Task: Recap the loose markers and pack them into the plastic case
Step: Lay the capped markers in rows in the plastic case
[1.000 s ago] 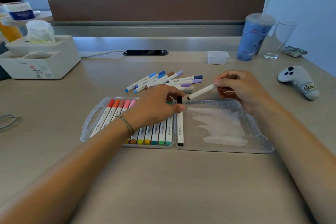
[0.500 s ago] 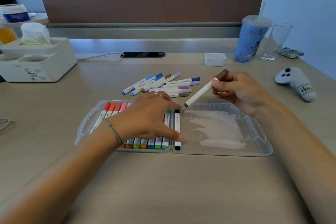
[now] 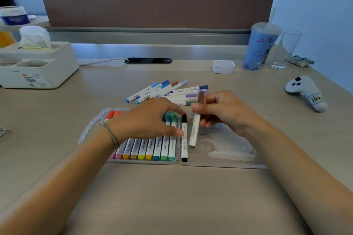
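Brown marker poised over the open plastic case, next to the black one.

We note the right hand [image 3: 225, 112] pinching the brown marker [image 3: 195, 126] near its cap, barrel tilted steeply down toward the case's clear right half, probably so it can drop in beside the black marker [image 3: 184, 139]. The left hand [image 3: 149, 120] lies over the packed row [image 3: 152, 149], grip spread, thumb tip against the black marker, likely holding the row tight. The plastic case [image 3: 225, 165] is thin, transparent, rigid and lies flat on the matte worktop [image 3: 172, 196]. About 10 loose markers [image 3: 168, 91], smooth white barrels with blue, purple and brown caps, wait just behind.
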Demonstrator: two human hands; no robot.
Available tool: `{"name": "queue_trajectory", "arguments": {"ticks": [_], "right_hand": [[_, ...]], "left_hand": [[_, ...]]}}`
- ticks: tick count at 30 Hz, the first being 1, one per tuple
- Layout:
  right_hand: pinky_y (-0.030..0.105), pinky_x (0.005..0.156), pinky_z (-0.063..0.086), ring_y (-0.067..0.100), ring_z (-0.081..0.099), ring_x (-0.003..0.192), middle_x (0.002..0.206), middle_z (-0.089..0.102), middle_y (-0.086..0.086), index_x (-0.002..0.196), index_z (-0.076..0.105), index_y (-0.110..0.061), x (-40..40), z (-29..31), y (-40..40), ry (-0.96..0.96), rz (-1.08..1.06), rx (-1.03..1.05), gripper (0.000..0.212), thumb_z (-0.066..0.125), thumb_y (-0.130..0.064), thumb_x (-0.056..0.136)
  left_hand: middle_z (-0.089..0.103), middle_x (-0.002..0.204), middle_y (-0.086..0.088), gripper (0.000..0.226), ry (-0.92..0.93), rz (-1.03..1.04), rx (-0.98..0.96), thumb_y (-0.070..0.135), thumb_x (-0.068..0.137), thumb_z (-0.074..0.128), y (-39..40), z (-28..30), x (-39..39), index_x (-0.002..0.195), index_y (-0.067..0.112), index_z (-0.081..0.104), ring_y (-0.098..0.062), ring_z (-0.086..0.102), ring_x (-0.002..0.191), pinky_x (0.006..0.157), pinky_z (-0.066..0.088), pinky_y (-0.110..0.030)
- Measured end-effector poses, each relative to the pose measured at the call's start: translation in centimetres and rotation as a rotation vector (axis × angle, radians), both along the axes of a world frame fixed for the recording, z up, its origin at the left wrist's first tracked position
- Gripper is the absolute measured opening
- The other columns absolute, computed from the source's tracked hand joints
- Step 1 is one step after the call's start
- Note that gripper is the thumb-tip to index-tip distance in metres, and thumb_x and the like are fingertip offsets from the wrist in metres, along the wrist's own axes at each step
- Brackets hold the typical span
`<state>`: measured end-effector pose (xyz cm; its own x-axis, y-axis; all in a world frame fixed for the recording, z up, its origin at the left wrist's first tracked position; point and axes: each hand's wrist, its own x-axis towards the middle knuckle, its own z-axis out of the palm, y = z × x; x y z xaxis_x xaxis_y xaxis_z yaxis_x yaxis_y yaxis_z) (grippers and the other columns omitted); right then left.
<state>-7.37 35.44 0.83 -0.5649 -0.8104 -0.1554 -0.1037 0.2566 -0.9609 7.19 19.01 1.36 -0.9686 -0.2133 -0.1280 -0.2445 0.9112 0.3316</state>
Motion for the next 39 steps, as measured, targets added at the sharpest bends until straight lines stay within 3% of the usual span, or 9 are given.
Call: {"name": "queue_trajectory", "arguments": {"ticks": [2,5,9,14,20,31,34,36,39], "right_hand": [[0.022,0.053,0.058,0.017,0.070,0.054,0.072,0.076,0.014,0.078,0.076,-0.006,0.5,-0.1,-0.1,0.008,0.032,0.070,0.015,0.076,-0.018,0.088],[0.024,0.056,0.059,0.018,0.072,0.058,0.072,0.077,0.011,0.081,0.077,-0.006,1.1,-0.2,-0.1,0.110,0.040,0.167,0.022,0.074,-0.025,0.091],[0.018,0.046,0.047,0.010,0.062,0.047,0.062,0.074,0.005,0.073,0.077,-0.011,1.9,-0.2,-0.3,0.295,0.009,0.263,0.030,0.074,-0.034,0.091],[0.021,0.053,0.047,0.007,0.059,0.042,0.060,0.073,0.001,0.079,0.078,-0.011,2.6,-0.2,-0.5,0.408,0.052,0.428,0.034,0.073,-0.043,0.090],[0.024,0.052,0.052,0.011,0.061,0.048,0.062,0.073,0.004,0.081,0.075,-0.006,2.5,0.1,-0.4,0.388,0.119,0.461,0.024,0.080,-0.030,0.087],[0.025,0.061,0.053,0.006,0.061,0.050,0.061,0.068,-0.004,0.087,0.072,-0.011,3.3,0.0,-0.8,0.664,0.177,0.502,0.024,0.073,-0.035,0.091],[0.025,0.060,0.056,0.006,0.062,0.048,0.060,0.070,0.000,0.086,0.073,-0.009,3.3,-0.1,-0.3,0.638,0.182,0.467,0.024,0.074,-0.033,0.091],[0.023,0.055,0.053,0.008,0.063,0.047,0.059,0.071,0.001,0.083,0.073,-0.008,3.2,0.0,0.0,0.536,0.214,0.460,0.023,0.076,-0.029,0.091],[0.022,0.059,0.051,0.005,0.062,0.051,0.059,0.071,-0.001,0.075,0.073,-0.013,2.5,0.2,0.3,0.637,0.195,0.465,0.026,0.077,-0.034,0.089]], "left_hand": [[0.042,0.147,0.015,0.075,-0.046,-0.031,-0.048,0.067,0.074,0.072,0.2,0.1,0.2,0.142,0.046,0.047,-0.010,0.035,0.133,0.109,0.035,-0.034],[0.036,0.150,0.013,0.092,-0.084,-0.045,-0.085,0.073,0.067,0.073,0.7,0.1,0.5,0.147,0.045,0.037,-0.012,0.029,0.136,0.113,0.032,-0.037],[0.033,0.151,0.011,0.102,-0.096,-0.050,-0.149,0.078,0.065,0.070,1.3,-0.1,0.5,0.151,0.044,0.028,-0.014,0.026,0.136,0.116,0.028,-0.039],[0.029,0.154,0.011,0.106,-0.125,-0.039,-0.155,0.080,0.066,0.068,1.4,0.0,0.5,0.154,0.041,0.024,-0.015,0.023,0.140,0.118,0.025,-0.041],[0.027,0.155,0.010,0.107,-0.142,-0.040,-0.163,0.080,0.066,0.067,1.5,0.1,0.5,0.155,0.040,0.023,-0.016,0.022,0.141,0.118,0.025,-0.041],[0.029,0.154,0.009,0.105,-0.141,-0.058,-0.193,0.080,0.068,0.066,1.4,-0.1,0.4,0.155,0.039,0.024,-0.015,0.023,0.139,0.116,0.026,-0.039],[0.031,0.153,0.011,0.095,-0.146,-0.062,-0.179,0.078,0.073,0.063,1.3,0.2,0.5,0.154,0.041,0.027,-0.014,0.024,0.139,0.116,0.027,-0.038],[0.039,0.149,0.011,0.072,-0.127,-0.051,-0.151,0.070,0.084,0.058,1.0,0.5,0.1,0.148,0.042,0.039,-0.012,0.033,0.135,0.112,0.033,-0.037],[0.061,0.129,0.011,0.031,0.077,0.051,-0.125,0.047,0.097,0.057,0.3,0.3,-1.3,0.126,0.039,0.061,-0.006,0.052,0.106,0.089,0.043,-0.026]]}}
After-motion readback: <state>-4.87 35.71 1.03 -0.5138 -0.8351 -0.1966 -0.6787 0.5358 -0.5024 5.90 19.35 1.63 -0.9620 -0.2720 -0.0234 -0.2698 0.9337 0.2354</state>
